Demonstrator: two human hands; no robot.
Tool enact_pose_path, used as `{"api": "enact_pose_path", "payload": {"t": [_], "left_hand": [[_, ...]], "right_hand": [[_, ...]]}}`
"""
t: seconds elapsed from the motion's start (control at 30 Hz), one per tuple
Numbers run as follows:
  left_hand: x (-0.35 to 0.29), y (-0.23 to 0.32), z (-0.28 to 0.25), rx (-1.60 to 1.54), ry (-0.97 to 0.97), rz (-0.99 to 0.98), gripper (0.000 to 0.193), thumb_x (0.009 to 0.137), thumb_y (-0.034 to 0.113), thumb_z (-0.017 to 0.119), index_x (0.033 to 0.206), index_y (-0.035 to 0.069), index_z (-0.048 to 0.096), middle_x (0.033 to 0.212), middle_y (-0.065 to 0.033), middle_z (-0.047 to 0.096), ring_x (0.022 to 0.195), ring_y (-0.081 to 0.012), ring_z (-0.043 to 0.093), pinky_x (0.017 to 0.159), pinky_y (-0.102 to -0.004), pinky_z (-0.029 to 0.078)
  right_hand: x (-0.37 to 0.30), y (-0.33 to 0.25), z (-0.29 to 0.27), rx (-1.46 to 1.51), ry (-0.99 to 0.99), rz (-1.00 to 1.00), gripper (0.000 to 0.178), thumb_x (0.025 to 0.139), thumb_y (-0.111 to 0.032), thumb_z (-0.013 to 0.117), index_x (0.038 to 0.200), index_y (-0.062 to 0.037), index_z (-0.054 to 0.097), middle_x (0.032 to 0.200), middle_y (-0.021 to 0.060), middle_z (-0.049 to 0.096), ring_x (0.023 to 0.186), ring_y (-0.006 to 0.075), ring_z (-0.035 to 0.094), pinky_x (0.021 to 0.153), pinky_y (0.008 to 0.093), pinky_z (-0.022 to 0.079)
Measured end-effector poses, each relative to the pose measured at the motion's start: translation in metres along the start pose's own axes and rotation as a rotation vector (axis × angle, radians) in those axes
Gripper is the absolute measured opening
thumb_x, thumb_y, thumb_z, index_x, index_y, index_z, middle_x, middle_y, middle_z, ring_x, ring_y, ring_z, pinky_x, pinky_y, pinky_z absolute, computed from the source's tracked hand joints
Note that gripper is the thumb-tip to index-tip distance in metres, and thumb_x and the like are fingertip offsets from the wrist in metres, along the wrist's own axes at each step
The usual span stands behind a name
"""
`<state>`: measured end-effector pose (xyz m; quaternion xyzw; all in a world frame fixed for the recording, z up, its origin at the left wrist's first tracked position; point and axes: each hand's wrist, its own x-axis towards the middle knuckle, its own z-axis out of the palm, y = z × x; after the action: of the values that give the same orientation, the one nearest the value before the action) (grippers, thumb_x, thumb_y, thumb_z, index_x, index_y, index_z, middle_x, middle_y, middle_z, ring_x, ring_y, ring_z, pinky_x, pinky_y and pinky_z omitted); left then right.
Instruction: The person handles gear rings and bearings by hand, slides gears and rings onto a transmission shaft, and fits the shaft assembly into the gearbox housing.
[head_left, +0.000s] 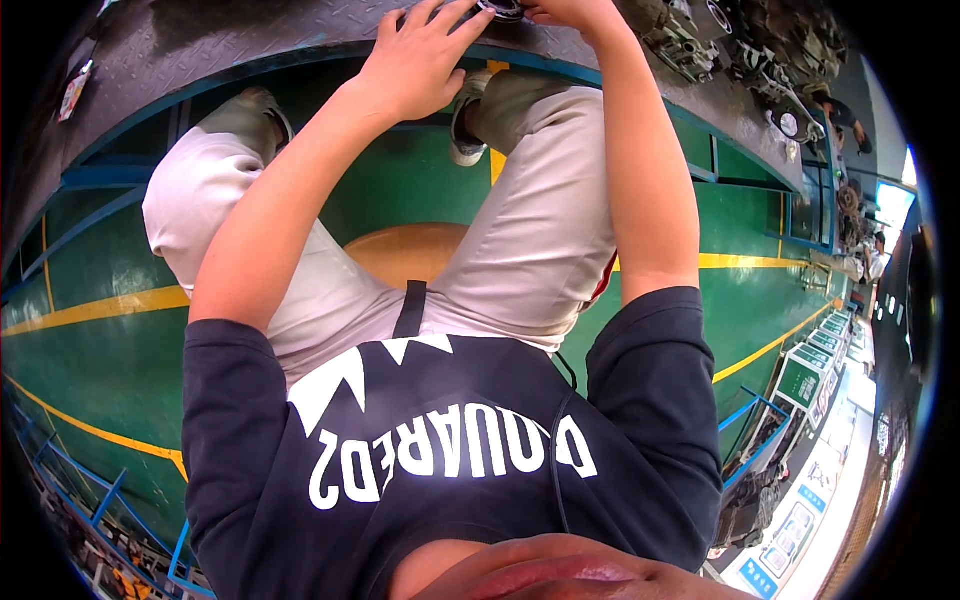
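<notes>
Left hand [420,58] spread wide, its fingertips at a dark round part [503,9] on the tabletop [290,22]; the right hand [572,12] meets its other side, grip unreadable at the frame edge. Handling appears under way; what is finished or remaining cannot be told. Metal parts [690,48] crowd the right.

From here it's brightest over at the right — the white panels [850,425] nearly washed out — while shade sits under the workbench [240,40], whose edge bows toward the view's black rim.
</notes>
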<state>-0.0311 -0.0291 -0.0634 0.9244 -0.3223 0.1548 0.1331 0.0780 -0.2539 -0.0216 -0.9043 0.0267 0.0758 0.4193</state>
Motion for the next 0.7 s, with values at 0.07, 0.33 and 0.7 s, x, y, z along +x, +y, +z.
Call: {"api": "enact_pose_path", "payload": {"t": [0.07,0.33,0.7], "left_hand": [[0.001,0.001,0.001,0.000,-0.005,0.002,0.077,0.083,0.020,0.070,0.153,0.005,0.042,0.154,-0.0185,0.043,0.140,-0.0398,0.041,0.111,-0.0564,0.035],[0.001,0.001,0.002,0.014,-0.018,0.000,0.077,0.084,0.020,0.069,0.153,0.004,0.041,0.157,-0.0168,0.042,0.141,-0.0399,0.041,0.111,-0.0569,0.034],[0.002,0.001,0.004,0.034,0.001,0.031,0.078,0.083,0.020,0.070,0.154,0.004,0.040,0.157,-0.0170,0.042,0.142,-0.0391,0.040,0.111,-0.0571,0.034]], "right_hand": [[0.006,0.009,-0.001,0.105,-0.040,0.030,0.017,0.082,-0.008,0.073,0.087,0.0080,0.074,0.076,0.0159,0.074,0.068,0.0214,0.073,0.062,0.0315,0.060],[0.013,0.019,-0.002,0.195,-0.134,-0.006,0.018,0.083,-0.012,0.078,0.088,0.0055,0.075,0.078,0.0164,0.074,0.067,0.0218,0.073,0.064,0.0323,0.060],[0.001,0.012,0.001,-0.264,0.114,-0.381,0.020,0.080,-0.016,0.077,0.093,-0.0009,0.078,0.080,0.0145,0.076,0.076,0.0238,0.074,0.074,0.0361,0.059]]}}
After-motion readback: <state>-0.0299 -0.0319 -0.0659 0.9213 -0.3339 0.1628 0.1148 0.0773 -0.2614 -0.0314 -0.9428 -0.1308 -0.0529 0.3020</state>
